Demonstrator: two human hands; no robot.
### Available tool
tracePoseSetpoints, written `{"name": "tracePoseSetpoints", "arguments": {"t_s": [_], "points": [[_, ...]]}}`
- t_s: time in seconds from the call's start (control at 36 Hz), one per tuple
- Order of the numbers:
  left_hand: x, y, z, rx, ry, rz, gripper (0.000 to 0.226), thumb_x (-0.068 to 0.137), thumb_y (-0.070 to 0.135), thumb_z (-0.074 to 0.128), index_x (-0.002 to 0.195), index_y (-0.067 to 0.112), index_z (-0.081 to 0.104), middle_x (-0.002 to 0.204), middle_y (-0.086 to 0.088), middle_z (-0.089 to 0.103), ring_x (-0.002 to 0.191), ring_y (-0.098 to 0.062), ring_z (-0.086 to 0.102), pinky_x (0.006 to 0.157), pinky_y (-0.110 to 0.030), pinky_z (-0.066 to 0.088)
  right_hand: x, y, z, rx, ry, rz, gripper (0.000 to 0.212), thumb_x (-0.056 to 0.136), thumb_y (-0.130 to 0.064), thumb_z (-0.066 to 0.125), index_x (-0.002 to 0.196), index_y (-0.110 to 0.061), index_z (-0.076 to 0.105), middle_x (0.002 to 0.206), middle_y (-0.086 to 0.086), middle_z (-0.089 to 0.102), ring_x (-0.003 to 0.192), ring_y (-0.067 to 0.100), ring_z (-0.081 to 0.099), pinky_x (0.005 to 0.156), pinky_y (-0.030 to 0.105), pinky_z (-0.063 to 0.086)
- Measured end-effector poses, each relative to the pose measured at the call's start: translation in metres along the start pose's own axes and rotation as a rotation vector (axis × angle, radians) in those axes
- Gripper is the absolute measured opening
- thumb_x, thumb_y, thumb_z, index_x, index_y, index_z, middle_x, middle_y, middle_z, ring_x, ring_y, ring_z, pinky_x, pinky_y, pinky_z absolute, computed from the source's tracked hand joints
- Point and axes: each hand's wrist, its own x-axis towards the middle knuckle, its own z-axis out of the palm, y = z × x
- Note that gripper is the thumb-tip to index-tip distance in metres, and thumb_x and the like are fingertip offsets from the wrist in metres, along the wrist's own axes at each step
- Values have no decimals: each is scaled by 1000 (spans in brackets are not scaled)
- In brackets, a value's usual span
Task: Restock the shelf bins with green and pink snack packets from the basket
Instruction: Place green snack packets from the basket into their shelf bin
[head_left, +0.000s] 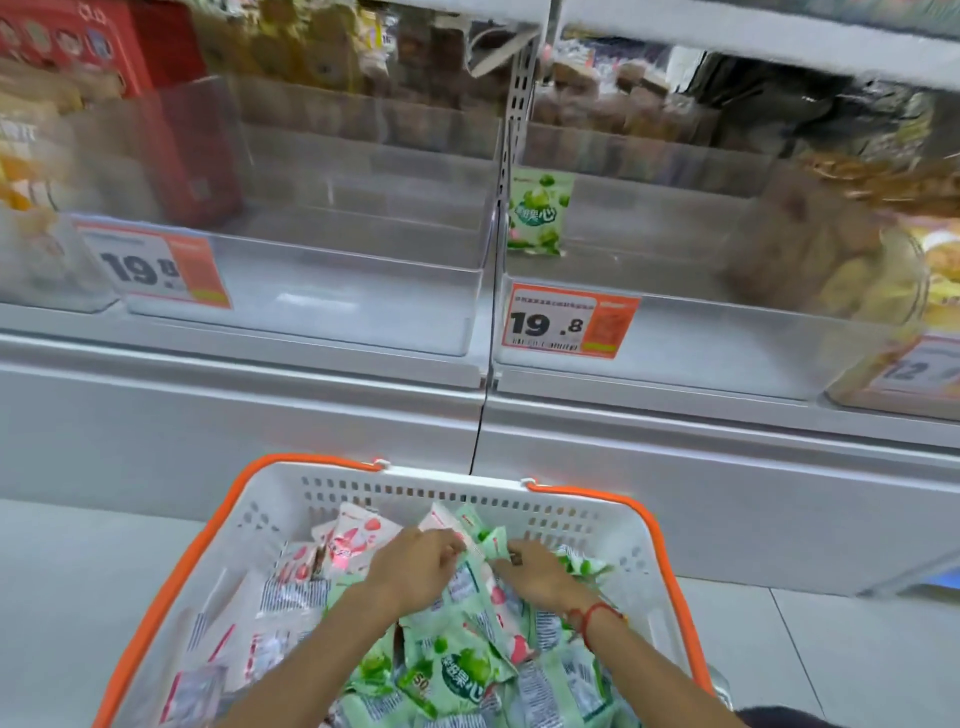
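Note:
A white basket (395, 493) with orange handles sits low in front of me, heaped with pink packets (353, 540) on its left and green packets (462, 675) on its right. Both hands are inside it. My left hand (415, 558) and my right hand (540, 571) each pinch an end of a green packet (475, 564) lying between them near the far wall. Above, one green packet (540, 213) stands upright at the left end of the right clear shelf bin (727, 338). The left clear bin (337, 306) holds no packets.
Orange price tags reading 19.8 hang on both bin fronts (569, 325). A red box (171, 104) stands behind the left bin. Yellow and brown snack bags (857, 270) fill the neighbouring bin on the right. A white shelf ledge (260, 415) runs below the bins.

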Motion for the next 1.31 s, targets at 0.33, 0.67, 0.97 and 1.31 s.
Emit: {"name": "tracePoseSetpoints", "arguments": {"t_s": [0.33,0.67,0.97,1.31], "points": [[-1,6,-61,-260,-15,11,29,93,31,58,122,28,57,118,10,60,98,-9,62,85,-27,50,0,-25,-70,-174,159,-160,45,87,-36,66,65,2,58,58,15,54,63,32,61,65,32,51],[-24,78,-162,-265,-242,365,48,81,31,75,124,21,58,118,6,61,100,-8,59,84,-15,46,-93,-134,-187,-219,-113,-448,15,86,-28,68,72,-26,71,60,-10,62,58,1,55,58,19,46],[-45,117,-211,-760,247,497,43,69,36,72,110,27,63,102,7,72,83,-4,69,61,-16,50,-149,-174,-225,281,120,-392,52,65,-37,73,112,-19,63,107,7,72,92,21,67,70,21,55],[18,122,-259,-384,644,237,55,92,54,45,141,28,42,140,12,48,120,-8,50,103,-38,40,-33,-193,-308,496,383,-97,35,88,-21,66,120,-8,58,114,9,66,96,21,62,61,22,52]]}}
